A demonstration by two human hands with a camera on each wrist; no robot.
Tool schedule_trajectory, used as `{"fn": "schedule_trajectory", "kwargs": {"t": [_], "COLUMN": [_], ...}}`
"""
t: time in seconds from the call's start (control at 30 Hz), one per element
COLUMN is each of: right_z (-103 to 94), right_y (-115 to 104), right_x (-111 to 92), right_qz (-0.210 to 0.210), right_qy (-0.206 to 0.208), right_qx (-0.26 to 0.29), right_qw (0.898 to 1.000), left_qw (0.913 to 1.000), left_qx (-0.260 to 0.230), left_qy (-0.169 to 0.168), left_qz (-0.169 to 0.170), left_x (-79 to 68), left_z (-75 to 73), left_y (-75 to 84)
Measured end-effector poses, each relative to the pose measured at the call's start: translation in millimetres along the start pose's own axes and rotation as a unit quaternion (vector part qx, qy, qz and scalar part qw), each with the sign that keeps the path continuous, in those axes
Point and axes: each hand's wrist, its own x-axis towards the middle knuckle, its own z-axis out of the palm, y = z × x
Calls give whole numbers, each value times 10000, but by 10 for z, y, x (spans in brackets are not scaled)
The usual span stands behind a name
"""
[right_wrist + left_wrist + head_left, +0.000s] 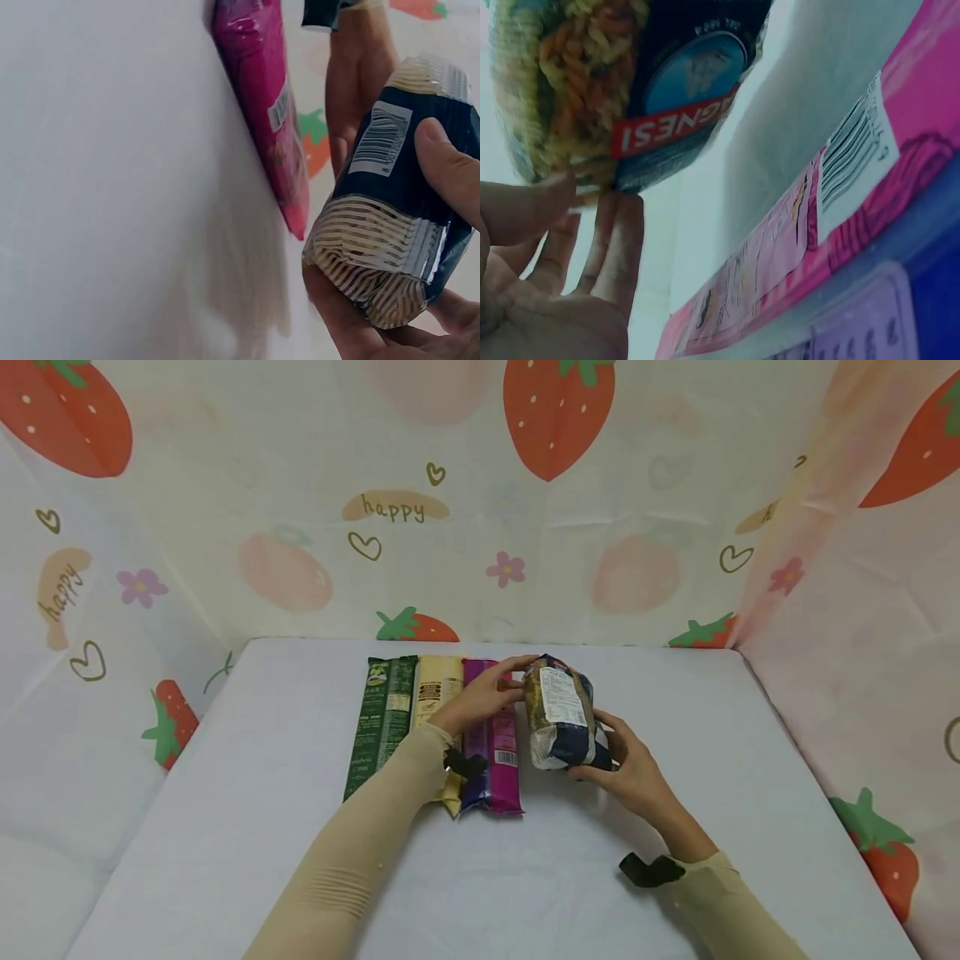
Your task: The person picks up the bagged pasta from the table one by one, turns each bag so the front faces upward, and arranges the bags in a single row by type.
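A bag of spiral pasta with a dark blue band and a white label is held tilted over the white table, right of three flat packs. My right hand grips its lower right end; in the right wrist view the thumb lies on the blue wrapper near a barcode. At the bag's upper left, my left hand holds the edge between thumb and fingertips, as the left wrist view shows at the pasta bag. The left forearm passes over the yellow pack and magenta-purple pack.
A dark green pack lies leftmost in the row, beside the yellow one. White cloth covers the table. Strawberry-printed fabric walls stand behind it and at both sides. Each wrist wears a black strap mount.
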Motion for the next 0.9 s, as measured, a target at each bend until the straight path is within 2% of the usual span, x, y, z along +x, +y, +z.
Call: {"fn": "schedule_trajectory", "kwargs": {"t": [0.1,0.23,0.37,0.57,0.63,0.8,0.9], "right_z": [-6,-20,-37,-39,-37,-34,-34], "right_y": [-5,-16,-26,-50,-43,-30,-28], "right_x": [-10,-16,-13,-4,-1,-15,-27], "right_qz": [32,56,65,173,205,88,34], "right_qy": [-13,-203,-356,-581,-655,-883,-978], "right_qx": [228,658,959,1480,1679,2215,2319], "right_qw": [9997,9976,9947,9871,9834,9711,9678], "left_qw": [9996,9993,9988,9898,9880,9849,9841], "left_qx": [51,120,-235,-976,-975,-1056,-1207], "left_qy": [-234,-344,-389,-567,-654,-852,-826], "left_qz": [146,128,-205,-873,-1001,-1078,-1005], "left_x": [-17,-35,-39,-48,-55,-68,-80], "left_z": [-39,-75,-75,-34,-16,22,35], "left_y": [-24,-32,-26,-9,8,53,72]}}
